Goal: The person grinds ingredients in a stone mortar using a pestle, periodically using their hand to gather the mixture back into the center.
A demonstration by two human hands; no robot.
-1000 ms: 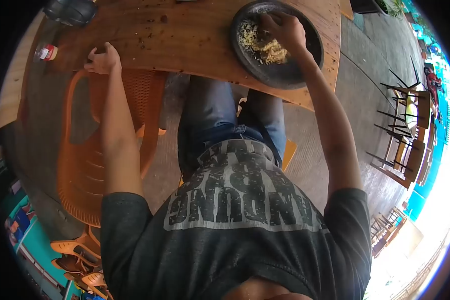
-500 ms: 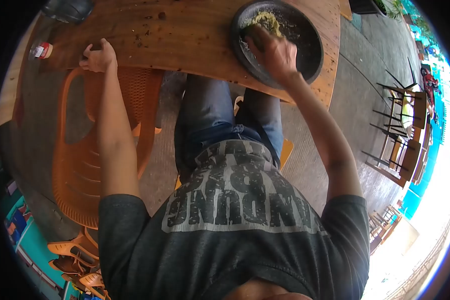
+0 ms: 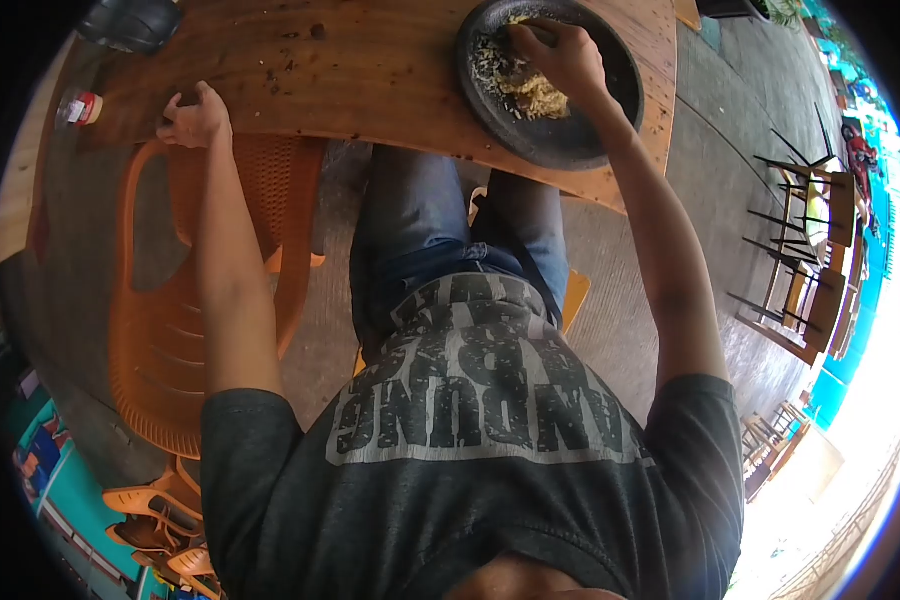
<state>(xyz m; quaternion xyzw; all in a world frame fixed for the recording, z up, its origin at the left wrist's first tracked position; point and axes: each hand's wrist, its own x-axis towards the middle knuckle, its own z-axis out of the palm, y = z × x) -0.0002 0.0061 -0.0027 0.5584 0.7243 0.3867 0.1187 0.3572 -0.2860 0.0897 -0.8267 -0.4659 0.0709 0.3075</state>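
In the head view, a round dark stone mortar [image 3: 620, 110] rests near the table's right end. Inside it, a pale yellowish mash [image 3: 538, 97] is spread over the bowl, with whitish bits toward the left side. My right hand [image 3: 568, 68] is over the far part of the bowl, its fingers closed around what looks like a dark pestle [image 3: 545, 37], mostly hidden by the hand. My left hand [image 3: 198, 118] rests at the table's near edge on the left, fingers loosely curled and apart, holding nothing.
The wooden table [image 3: 390, 80] has dark specks on it. A small jar with a red-and-white label [image 3: 82, 107] and a dark translucent container [image 3: 135, 22] stand at its left. An orange plastic chair [image 3: 160, 340] is pushed in beside my legs. Stacked chairs [image 3: 805, 250] stand at right.
My right hand has moved up and slightly right within the mortar. The mash now shows nearer the bowl's middle instead of its far side. The left hand has barely moved.
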